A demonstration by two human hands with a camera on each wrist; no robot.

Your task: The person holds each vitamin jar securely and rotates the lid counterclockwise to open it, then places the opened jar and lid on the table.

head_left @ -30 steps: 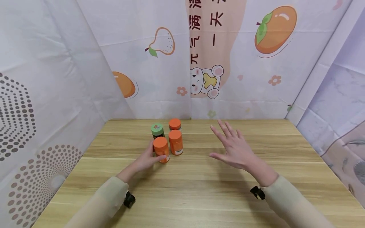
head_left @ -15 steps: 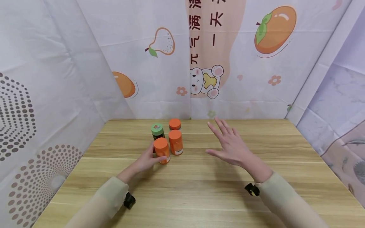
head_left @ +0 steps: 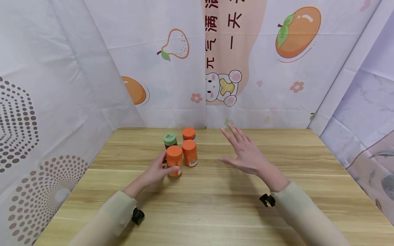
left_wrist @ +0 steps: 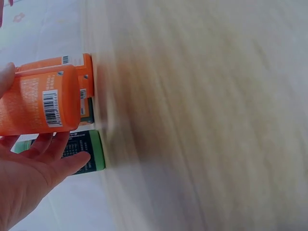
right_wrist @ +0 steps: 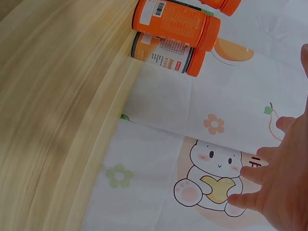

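Observation:
My left hand [head_left: 155,171] grips an orange jar [head_left: 174,153] by its sides, the thumb across the near face and the fingers behind. In the left wrist view the held jar's base [left_wrist: 72,98] appears slightly off the tabletop. Right beside it stands a second orange jar [head_left: 189,155]. Behind are a dark jar with a green lid [head_left: 169,138] and another orange-lidded jar [head_left: 188,133], both partly hidden. My right hand [head_left: 247,155] hovers over the table to the right of the jars, fingers spread and holding nothing.
A wood-grain table [head_left: 200,212] lies under both hands. Printed white cloth [head_left: 261,95] hangs along its back edge, and more cloth [head_left: 70,112] rises at the left side. Black straps with small devices [head_left: 138,216] sit at both wrists.
The held orange jar has shifted very slightly and now looks a little raised. My right hand has drifted left toward the jars, fingers still spread. The other jars stay put.

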